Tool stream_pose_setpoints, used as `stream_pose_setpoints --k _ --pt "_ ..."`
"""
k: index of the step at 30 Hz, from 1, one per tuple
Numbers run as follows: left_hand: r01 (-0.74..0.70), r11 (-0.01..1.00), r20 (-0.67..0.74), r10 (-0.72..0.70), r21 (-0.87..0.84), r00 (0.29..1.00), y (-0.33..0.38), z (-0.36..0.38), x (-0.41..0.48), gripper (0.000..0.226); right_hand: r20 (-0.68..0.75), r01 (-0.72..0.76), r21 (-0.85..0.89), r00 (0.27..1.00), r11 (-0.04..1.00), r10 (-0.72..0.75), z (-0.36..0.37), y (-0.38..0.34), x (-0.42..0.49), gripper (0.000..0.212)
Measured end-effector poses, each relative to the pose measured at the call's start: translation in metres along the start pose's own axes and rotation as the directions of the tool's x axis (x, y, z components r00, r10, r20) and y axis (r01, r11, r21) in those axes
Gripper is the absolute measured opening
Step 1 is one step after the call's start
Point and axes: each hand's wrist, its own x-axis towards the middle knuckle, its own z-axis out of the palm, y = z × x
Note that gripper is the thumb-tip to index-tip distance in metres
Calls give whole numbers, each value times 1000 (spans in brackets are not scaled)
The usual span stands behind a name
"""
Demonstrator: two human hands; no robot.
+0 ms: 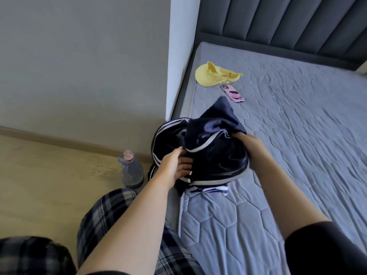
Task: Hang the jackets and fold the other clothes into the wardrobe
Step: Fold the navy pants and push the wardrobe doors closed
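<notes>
A dark navy garment [214, 147] with white and grey stripes is bunched up over the left edge of the bed. My left hand [176, 165] grips its lower left folds, fingers tucked into the cloth. My right hand [248, 143] grips the garment's right side, with the fingertips hidden inside the fabric. Part of the garment hangs off the mattress edge. No wardrobe is in view.
The grey quilted mattress [297, 155] stretches to the right, with a padded headboard [288, 20] behind. A yellow cap [210, 76] and a pink phone [232, 93] lie further up the bed. A plastic water bottle [132, 169] stands on the wooden floor beside my plaid-trousered leg.
</notes>
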Motion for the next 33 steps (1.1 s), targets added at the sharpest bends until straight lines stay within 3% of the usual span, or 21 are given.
stream_pose_setpoints --k 2,3,5,7,9,11,13,15,16,18,19,21,23,24,25,26,27,29,30,31,33 --pt "14 998 -134 -6 54 991 -1 -4 3 17 -216 22 -252 973 968 -78 -3 25 17 33" --pt "7 995 -186 11 96 982 -3 -7 5 13 -219 -8 -334 973 942 -69 -1 44 21 39" --pt "-21 976 -196 65 218 978 -7 -11 11 18 -88 -53 -537 996 842 7 7 88 13 53" --pt "-30 929 -143 88 369 986 -14 -13 13 15 44 -14 -793 996 608 80 15 127 2 67" --pt "3 894 -131 62 447 989 -19 -13 12 37 7 -19 -866 999 500 48 19 138 -3 64" --pt "34 886 -135 32 462 990 -21 -14 13 49 -56 -101 -773 994 626 92 22 123 0 42" --pt "35 898 -116 18 439 993 -21 -14 13 49 -1 -247 -440 962 863 274 19 100 3 31" --pt "50 927 -56 -31 373 998 -21 -12 11 46 138 -374 -50 916 926 378 17 81 -2 30" --pt "77 941 -15 -77 329 997 -19 -10 9 45 139 -362 26 924 932 355 17 73 -3 28" --pt "159 937 34 -179 310 983 -20 -6 4 40 -51 -239 -58 970 969 236 19 64 -2 22" --pt "188 924 27 -209 332 978 -21 -5 1 32 -183 -164 -189 975 968 130 19 63 -2 22" --pt "182 919 -1 -194 349 981 -25 -6 2 31 -328 -9 -524 925 852 -192 22 67 -8 32" --pt "147 920 -41 -142 364 989 -26 -7 6 33 -218 215 -680 854 701 -473 26 76 -19 23" --pt "133 917 -86 -108 376 990 -26 -9 9 31 -102 307 -678 860 668 -499 31 80 -25 15" --pt "113 912 -129 -67 394 989 -25 -10 11 26 64 365 -684 893 632 -446 37 86 -31 9" --pt "90 908 -167 -23 410 986 -25 -11 13 17 268 415 -717 906 560 -328 42 92 -38 17" --pt "82 907 -205 5 412 979 -25 -12 15 11 440 474 -766 879 434 -183 46 101 -41 42" --pt "79 914 -229 15 397 973 -26 -14 18 18 549 542 -830 835 130 24 47 121 -40 82" --pt "85 914 -225 7 396 974 -26 -14 17 18 539 537 -842 842 48 29 48 127 -39 82" --pt "90 918 -223 -1 387 975 -26 -15 16 14 514 514 -856 858 49 -15 49 129 -35 71" --pt "68 919 -223 22 389 975 -24 -15 15 21 456 480 -855 876 196 -154 57 122 -31 27"
